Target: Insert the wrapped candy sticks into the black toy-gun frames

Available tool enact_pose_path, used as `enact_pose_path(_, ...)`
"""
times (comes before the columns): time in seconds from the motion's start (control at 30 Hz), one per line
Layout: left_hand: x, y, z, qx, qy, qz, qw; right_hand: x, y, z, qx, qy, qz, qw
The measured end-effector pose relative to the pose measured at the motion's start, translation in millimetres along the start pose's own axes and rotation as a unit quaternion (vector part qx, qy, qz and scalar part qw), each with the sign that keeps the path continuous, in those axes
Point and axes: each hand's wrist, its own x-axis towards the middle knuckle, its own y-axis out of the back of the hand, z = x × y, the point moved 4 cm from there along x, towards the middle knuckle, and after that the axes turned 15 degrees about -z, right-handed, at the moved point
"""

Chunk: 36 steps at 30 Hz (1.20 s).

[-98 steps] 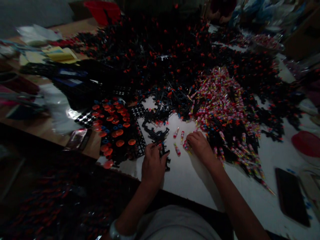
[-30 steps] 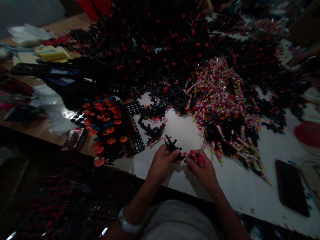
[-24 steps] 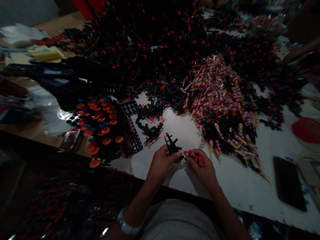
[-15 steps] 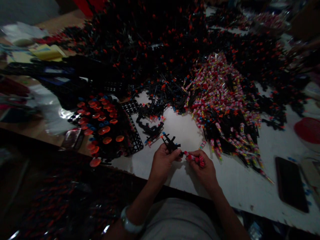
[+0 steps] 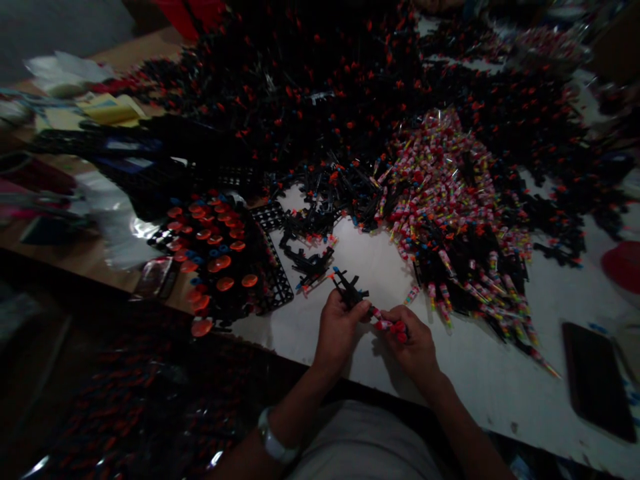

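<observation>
My left hand [image 5: 339, 327] is closed around a small black plastic toy piece [image 5: 349, 290] that sticks up from its fingers. My right hand [image 5: 413, 343] is closed on a few small red-capped candy tubes [image 5: 393, 325], one tube tip touching the black piece. Both hands hover just over the white table [image 5: 465, 363] near its front edge. A large heap of wrapped candy tubes [image 5: 445, 200] lies beyond my right hand.
A huge pile of black toy pieces with orange tips [image 5: 320, 87] fills the back. A black grid tray of orange suction-cup parts [image 5: 215, 250] sits at left. A dark phone [image 5: 597, 380] lies at right, a red bowl [image 5: 625, 263] at the far right edge.
Over three seconds my right hand gathered the loose candy tubes from the table and came to my left hand, which lifted the black piece. In the last second both hands hardly moved.
</observation>
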Motion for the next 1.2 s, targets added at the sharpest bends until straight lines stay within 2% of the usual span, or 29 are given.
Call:
enact_pose_path(0.1, 1.2, -3.2, 1.1, -0.003, -0.014, 0.005, 1.0, -0.1, -2.0, -5.4, -0.038, 0.028, -0.009, 0.999)
enact_pose_path(0.2, 2.3, -7.3, 4.4, 0.013, -0.019, -0.017, 1.0, 0.2, -3.7, -9.0, -0.034, 0.034, 0.021, 0.999)
enact_pose_path(0.3, 5.0, -8.2, 17.5, 0.076, -0.043, -0.064, 0.994, 0.5, 13.4, -11.2, -0.061, 0.005, 0.093, 0.994)
enact_pose_path(0.37, 8.1, 0.5, 34.1, 0.191, -0.097, -0.038, 0.976, -1.0, 42.6, -15.4, -0.123, -0.003, 0.183, 0.975)
enact_pose_path(0.43, 11.6, 15.6, 51.1, 0.363, -0.144, 0.047, 0.919, -4.8, 78.8, -21.6, -0.201, -0.004, 0.292, 0.935)
enact_pose_path(0.5, 16.1, 31.1, 59.1, 0.527, -0.134, 0.121, 0.831, -7.9, 107.0, -28.3, -0.275, 0.002, 0.364, 0.89)
enact_pose_path(0.53, 18.5, 37.5, 58.8, 0.586, -0.118, 0.134, 0.79, -8.0, 114.2, -31.0, -0.298, 0.008, 0.375, 0.878)
enact_pose_path(0.57, 20.2, 42.5, 56.2, 0.629, -0.103, 0.132, 0.759, -6.4, 115.6, -32.5, -0.307, 0.01, 0.366, 0.879)
enact_pose_path(0.6, 20.6, 45.8, 52.4, 0.656, -0.098, 0.121, 0.738, -3.1, 111.5, -32.3, -0.294, 0.006, 0.341, 0.893)
enact_pose_path(0.7, 12.5, 45.2, 40.8, 0.676, -0.15, 0.078, 0.717, 16.2, 70.0, -22.8, -0.146, -0.042, 0.196, 0.969)
enact_pose_path(0.77, 2.7, 40.7, 36.2, 0.665, -0.203, 0.055, 0.717, 31.9, 33.4, -13.4, -0.009, -0.098, 0.101, 0.99)
enact_pose_path(0.83, -5.9, 36.1, 34.0, 0.65, -0.25, 0.028, 0.717, 45.2, 5.1, -5.1, 0.109, -0.163, 0.034, 0.98)
enact_pose_path(0.93, -12.4, 33.5, 33.5, 0.625, -0.29, -0.006, 0.725, 55.3, -10.8, 0.2, 0.239, -0.212, -0.006, 0.948)
enact_pose_path(1.0, -13.1, 34.6, 34.3, 0.596, -0.285, -0.001, 0.75, 55.1, -9.8, -0.9, 0.309, -0.201, -0.005, 0.929)
enact_pose_path(1.07, -13.7, 38.3, 35.8, 0.534, -0.253, 0.056, 0.805, 50.4, -6.5, -4.1, 0.37, -0.172, 0.023, 0.913)
enact_pose_path(1.13, -15.1, 41.2, 33.7, 0.404, -0.197, 0.113, 0.886, 43.2, -4.9, -8.3, 0.406, -0.14, 0.071, 0.9)
enact_pose_path(1.17, -15.3, 40.3, 29.9, 0.317, -0.16, 0.115, 0.928, 39.4, -5.7, -10.7, 0.411, -0.129, 0.092, 0.898)
enact_pose_path(1.2, -14.8, 36.6, 24.7, 0.226, -0.117, 0.093, 0.963, 36.1, -7.7, -13.2, 0.408, -0.123, 0.104, 0.899)
